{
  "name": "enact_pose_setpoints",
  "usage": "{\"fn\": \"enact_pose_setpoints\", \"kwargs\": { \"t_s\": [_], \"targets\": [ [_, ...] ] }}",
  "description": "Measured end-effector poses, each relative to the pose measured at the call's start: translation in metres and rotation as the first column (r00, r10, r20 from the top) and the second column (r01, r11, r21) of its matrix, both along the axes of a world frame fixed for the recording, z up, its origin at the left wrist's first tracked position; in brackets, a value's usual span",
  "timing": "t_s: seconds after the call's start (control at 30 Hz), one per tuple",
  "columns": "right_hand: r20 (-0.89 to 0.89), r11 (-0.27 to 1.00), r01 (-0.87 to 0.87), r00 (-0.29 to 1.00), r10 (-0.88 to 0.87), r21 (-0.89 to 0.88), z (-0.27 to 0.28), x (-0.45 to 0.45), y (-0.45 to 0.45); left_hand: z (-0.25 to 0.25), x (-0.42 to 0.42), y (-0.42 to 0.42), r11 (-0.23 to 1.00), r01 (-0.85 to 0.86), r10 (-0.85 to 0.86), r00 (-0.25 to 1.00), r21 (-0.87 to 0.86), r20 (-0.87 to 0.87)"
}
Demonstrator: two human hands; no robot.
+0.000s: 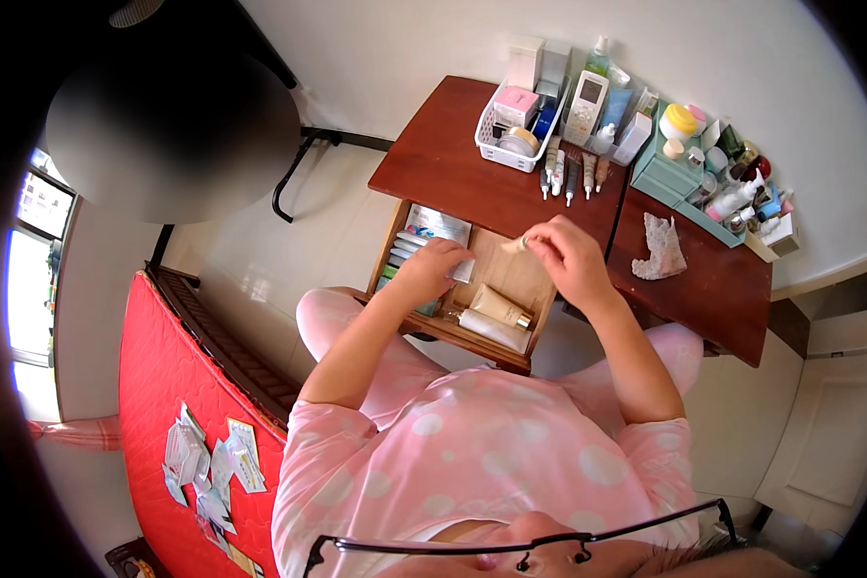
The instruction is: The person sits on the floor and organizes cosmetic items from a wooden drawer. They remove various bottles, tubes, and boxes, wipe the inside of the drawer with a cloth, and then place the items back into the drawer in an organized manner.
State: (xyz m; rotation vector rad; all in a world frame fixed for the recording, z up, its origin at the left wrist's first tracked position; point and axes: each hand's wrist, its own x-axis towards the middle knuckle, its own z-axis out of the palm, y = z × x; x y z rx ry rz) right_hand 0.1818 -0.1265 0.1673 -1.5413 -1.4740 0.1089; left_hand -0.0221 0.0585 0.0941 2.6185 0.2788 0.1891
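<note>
My right hand (pixel 567 256) pinches a small beige tube (pixel 514 246) by one end, above the right side of an open wooden drawer (pixel 497 260). Over the drawer's left side, my left hand (pixel 432 271) has its fingers curled down by a white packet (pixel 464 270). Whether they grip it is hidden. Behind that hand lies a printed packet (pixel 433 220), and flat packs (pixel 407 244) are lined up along the left wall. A beige squeeze tube (pixel 501 307) with a gold cap rests at the drawer's front, next to a whitish tube (pixel 493 330).
On the reddish-brown desk (pixel 433 144) stand a white plastic basket (pixel 506 155), a remote control (pixel 587 107), several small tubes (pixel 571 180) and a mint-green organizer (pixel 668 177) of cosmetics. Crumpled bubble wrap (pixel 661 246) lies at right. Packets (pixel 217 462) cover part of a red mattress (pixel 159 361).
</note>
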Motion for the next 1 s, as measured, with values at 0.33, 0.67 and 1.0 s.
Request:
{"fn": "enact_pose_setpoints", "kwargs": {
  "t_s": [0.33, 0.67, 1.0],
  "targets": [
    [0.051, 0.959, -0.043, 0.997, 0.059, -0.279, -0.072, -0.007, -0.016, -0.065, 0.016, -0.005, 0.983, 0.097, -0.057, 0.968, 0.154, -0.245],
    [0.108, 0.929, 0.134, 0.989, -0.102, -0.346, -0.105, 0.003, -0.021, -0.062, 0.013, -0.009, 0.983, 0.088, -0.03, 0.942, 0.159, -0.335],
    [0.389, 0.898, 0.287, 0.91, -0.146, -0.333, -0.101, 0.009, -0.023, -0.061, 0.006, -0.013, 0.974, 0.125, -0.088, 0.978, 0.191, -0.188]
  ]
}}
